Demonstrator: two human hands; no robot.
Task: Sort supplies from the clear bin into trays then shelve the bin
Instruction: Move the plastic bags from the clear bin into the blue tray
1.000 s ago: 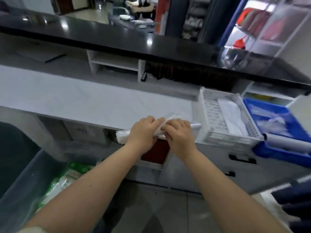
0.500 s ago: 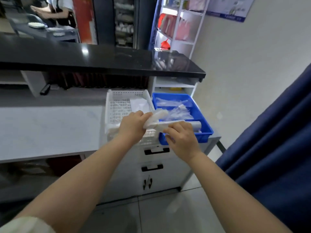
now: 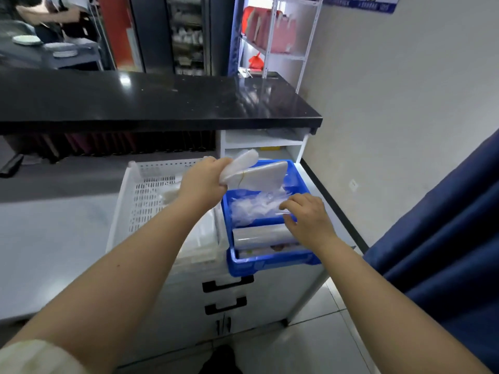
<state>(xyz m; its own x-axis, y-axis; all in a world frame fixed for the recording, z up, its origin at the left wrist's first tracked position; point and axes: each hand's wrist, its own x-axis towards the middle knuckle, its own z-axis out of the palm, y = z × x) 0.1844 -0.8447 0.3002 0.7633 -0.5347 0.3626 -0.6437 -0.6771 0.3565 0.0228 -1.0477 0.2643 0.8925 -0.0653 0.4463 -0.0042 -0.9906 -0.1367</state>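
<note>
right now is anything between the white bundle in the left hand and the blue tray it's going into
Nothing solid that I can see. The left hand holds the white bundle right over the blue tray. The right hand is at the tray's near right part, on the clear bags already inside, beside the drop path.

The tray (image 3: pixel 270 261) on the right is bright blue and holds clear, whitish plastic packets (image 3: pixel 253 209). The tray (image 3: pixel 151 195) on the left is white, its walls and floor patterned with rows of small slots. The bundle (image 3: pixel 255 174) is translucent white. The upper counter (image 3: pixel 162 101) is glossy black, the lower worktop (image 3: pixel 46 238) pale grey. The cabinet (image 3: pixel 270 300) is white with black handles (image 3: pixel 228 284). The curtain (image 3: pixel 445 252) is dark blue.
</note>
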